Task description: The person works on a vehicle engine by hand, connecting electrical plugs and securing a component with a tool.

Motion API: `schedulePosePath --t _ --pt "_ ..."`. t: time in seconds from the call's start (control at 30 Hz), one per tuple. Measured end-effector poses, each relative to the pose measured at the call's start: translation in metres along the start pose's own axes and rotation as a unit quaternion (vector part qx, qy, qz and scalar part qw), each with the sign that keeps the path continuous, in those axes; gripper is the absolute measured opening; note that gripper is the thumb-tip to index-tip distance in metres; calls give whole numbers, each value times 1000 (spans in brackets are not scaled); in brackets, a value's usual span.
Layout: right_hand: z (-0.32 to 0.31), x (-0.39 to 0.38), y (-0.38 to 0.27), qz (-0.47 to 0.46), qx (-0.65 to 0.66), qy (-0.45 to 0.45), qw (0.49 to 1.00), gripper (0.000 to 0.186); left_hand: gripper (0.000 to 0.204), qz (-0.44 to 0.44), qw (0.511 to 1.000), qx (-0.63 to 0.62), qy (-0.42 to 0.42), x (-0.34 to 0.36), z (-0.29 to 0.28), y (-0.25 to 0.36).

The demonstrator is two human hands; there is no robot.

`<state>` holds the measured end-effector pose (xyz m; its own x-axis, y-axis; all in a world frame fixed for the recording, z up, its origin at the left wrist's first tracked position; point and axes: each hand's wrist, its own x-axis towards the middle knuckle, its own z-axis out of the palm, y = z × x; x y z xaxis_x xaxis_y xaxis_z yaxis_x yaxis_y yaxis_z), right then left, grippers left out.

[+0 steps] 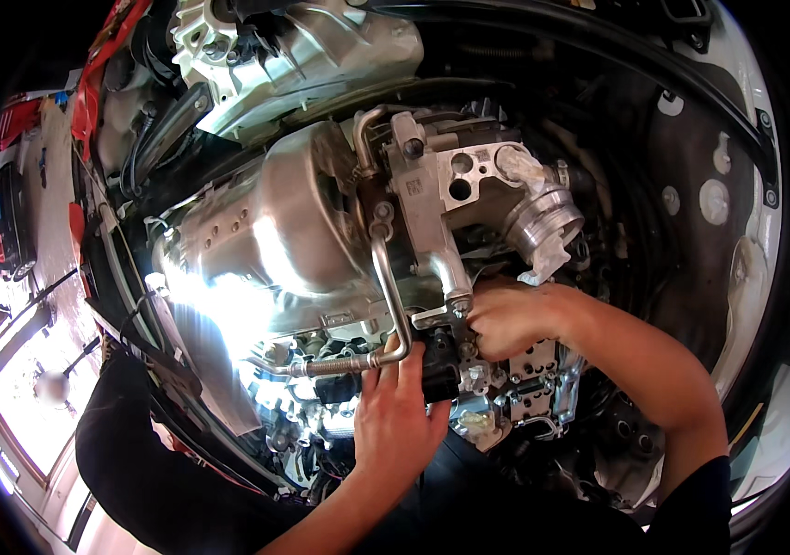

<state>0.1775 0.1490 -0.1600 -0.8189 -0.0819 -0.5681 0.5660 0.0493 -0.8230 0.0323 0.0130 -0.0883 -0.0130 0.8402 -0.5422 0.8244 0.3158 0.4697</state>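
Observation:
My left hand (397, 407) lies with its fingers stretched out over the engine's front. Its fingertips reach up beside a bent metal pipe (386, 287), and its thumb is next to a black block-shaped part (438, 365). My right hand (515, 319) is curled closed by the lower end of a metal pipe fitting (453, 282); what its fingers hold, if anything, is hidden. Just above it, a round metal outlet (543, 222) has crumpled whitish material in its mouth. It joins a cast metal housing (427, 199) with two round holes.
A large metal heat shield (307, 213) covers the engine's left side, with strong glare below it. Beyond stands a pale cast casing (312, 60). Hoses, connectors and metal fittings (534, 398) crowd the area below my hands. The car's body edge (756, 185) curves along the right.

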Motion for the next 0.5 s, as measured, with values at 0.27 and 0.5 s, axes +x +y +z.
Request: schedulePosePath --t 0.27,0.5 --pt "22 1 19 -132 11 109 985 23 56 -43 998 -18 -29 2 -8 4" --pt "9 -1 6 -41 42 -3 998 35 63 -8 999 11 -36 -1 -3 -4"
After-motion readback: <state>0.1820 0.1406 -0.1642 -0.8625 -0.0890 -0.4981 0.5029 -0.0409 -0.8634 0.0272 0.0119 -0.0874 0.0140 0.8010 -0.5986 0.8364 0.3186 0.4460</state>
